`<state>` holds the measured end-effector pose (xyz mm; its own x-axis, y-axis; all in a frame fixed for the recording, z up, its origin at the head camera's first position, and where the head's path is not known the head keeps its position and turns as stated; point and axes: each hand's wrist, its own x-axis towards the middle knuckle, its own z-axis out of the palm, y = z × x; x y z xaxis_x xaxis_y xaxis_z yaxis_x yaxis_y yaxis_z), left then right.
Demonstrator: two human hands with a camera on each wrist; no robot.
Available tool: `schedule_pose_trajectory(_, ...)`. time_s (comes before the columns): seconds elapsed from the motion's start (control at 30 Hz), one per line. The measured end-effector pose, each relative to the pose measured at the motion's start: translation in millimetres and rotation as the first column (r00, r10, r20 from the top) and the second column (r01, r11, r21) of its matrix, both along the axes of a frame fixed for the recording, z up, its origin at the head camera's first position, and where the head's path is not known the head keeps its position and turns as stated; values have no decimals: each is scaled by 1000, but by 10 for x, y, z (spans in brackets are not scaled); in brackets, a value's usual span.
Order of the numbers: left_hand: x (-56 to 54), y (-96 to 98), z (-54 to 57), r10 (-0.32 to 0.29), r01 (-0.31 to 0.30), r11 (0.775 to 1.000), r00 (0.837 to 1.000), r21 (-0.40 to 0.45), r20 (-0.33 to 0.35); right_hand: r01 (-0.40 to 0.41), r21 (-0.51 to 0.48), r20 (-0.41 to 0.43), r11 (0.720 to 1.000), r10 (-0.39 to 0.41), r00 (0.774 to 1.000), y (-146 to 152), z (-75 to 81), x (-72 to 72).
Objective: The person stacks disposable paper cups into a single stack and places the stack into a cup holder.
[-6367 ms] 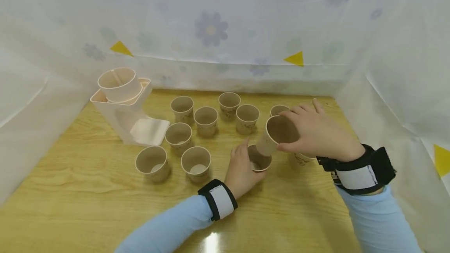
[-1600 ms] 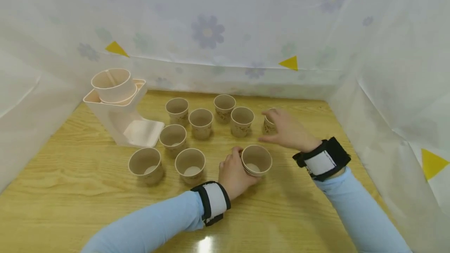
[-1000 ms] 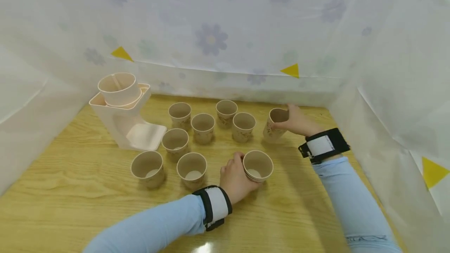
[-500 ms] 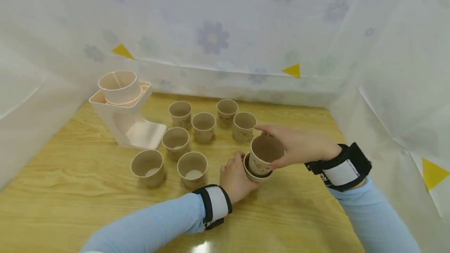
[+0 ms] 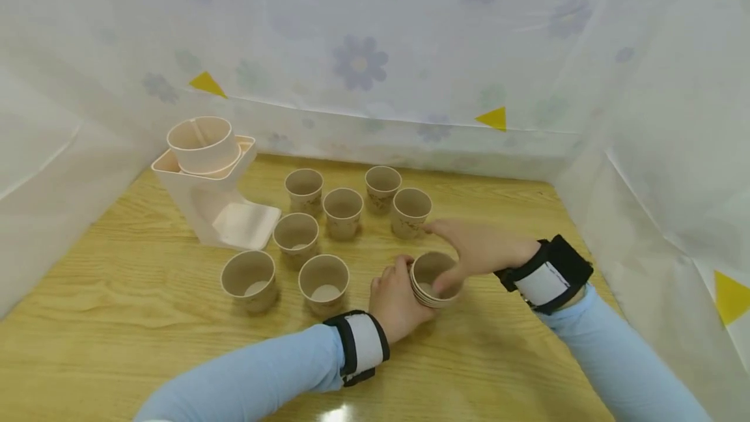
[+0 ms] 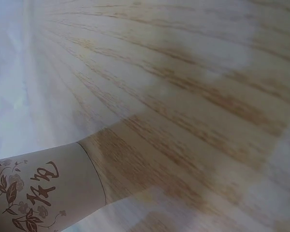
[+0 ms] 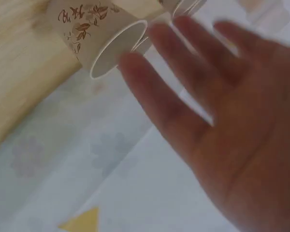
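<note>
The left hand (image 5: 398,305) has its fingers curled round a stack of nested paper cups (image 5: 429,272) on the table (image 5: 176,350); the right hand (image 5: 483,249) (fingers spread, holding nothing) hangs over its rim. Seven other cups (image 5: 342,217) stand nearby.

The right hand (image 7: 237,125) is blurred, palm in view, its fingers (image 7: 159,99) straight and spread, gripping nothing. Past the fingertips a cup (image 7: 84,29), printed with brown leaves and characters, stands on the table (image 7: 14,72) near its edge; whether a fingertip touches its rim cannot be told. Other cups (image 7: 183,7) show partly beside it. Beyond the table's edge is a cloth (image 7: 150,188) with faded flowers (image 7: 108,151) and a yellow triangle (image 7: 86,222).
</note>
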<state>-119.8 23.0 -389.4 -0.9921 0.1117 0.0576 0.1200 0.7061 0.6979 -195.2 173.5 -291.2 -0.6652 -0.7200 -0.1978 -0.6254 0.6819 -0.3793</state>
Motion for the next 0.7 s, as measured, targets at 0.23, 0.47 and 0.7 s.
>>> schedule_pose_trajectory(0.23,19,29,-11,17,-17,1000,1000,25,1,297,10,-92,955,-295,951,-162,-236,-684)
schedule_pose_trajectory(0.47,37,60,-61,26,-26,1000,999,17,-18,323,45,-76,945,-319,945,-144,-480,-906)
schedule_pose_trajectory(0.7,16,22,-20,28,-28,999,999,22,-16,368,-4,-37,930,-368,929,-197,-520,-945)
